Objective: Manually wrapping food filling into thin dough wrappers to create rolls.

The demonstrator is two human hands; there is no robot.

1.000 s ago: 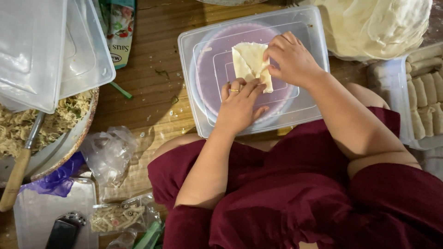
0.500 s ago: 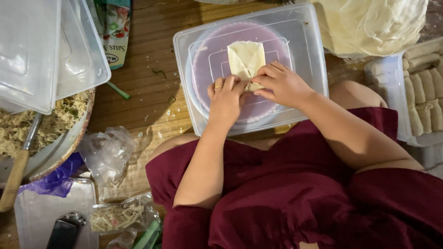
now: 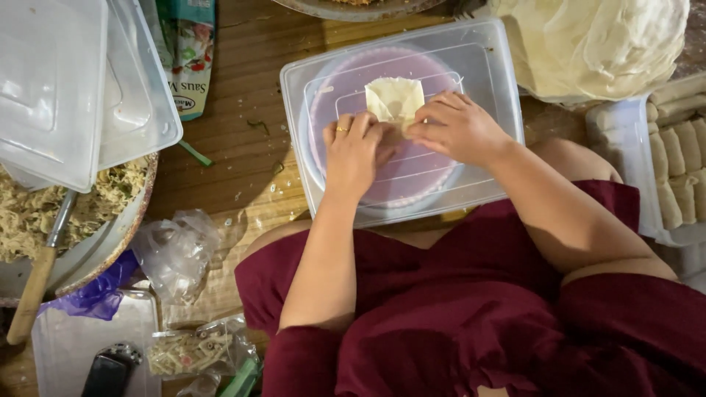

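- The left hand [image 3: 353, 151] lay on the near edge of a pale folded wrapper [image 3: 396, 99]. Its fingers were bent down and pressed on the wrapper. A ring sat on 1 finger.
- The right hand [image 3: 457, 126] touched the same wrapper from the other side. Its fingers curled over the near corner and pinched it lightly.
- The 2 hands were just beside each other, almost touching.
- The wrapper sat flat on top of a clear plastic lid [image 3: 485, 66]. A purple plate [image 3: 346, 81] showed through the lid.
- The lid lay on a brown wooden floor [image 3: 243, 110], just in front of the person's knees.
- A big stack of thin white wrappers [image 3: 596, 44] sat to the right, past the lid.
- Finished rolls [image 3: 680, 169] lay in a row in a tray at the far right.
- A bowl of shredded filling [image 3: 44, 213] with a wooden-handled spoon [image 3: 33, 294] sat at the left.
- Clear plastic boxes [image 3: 66, 81] leaned over that bowl.
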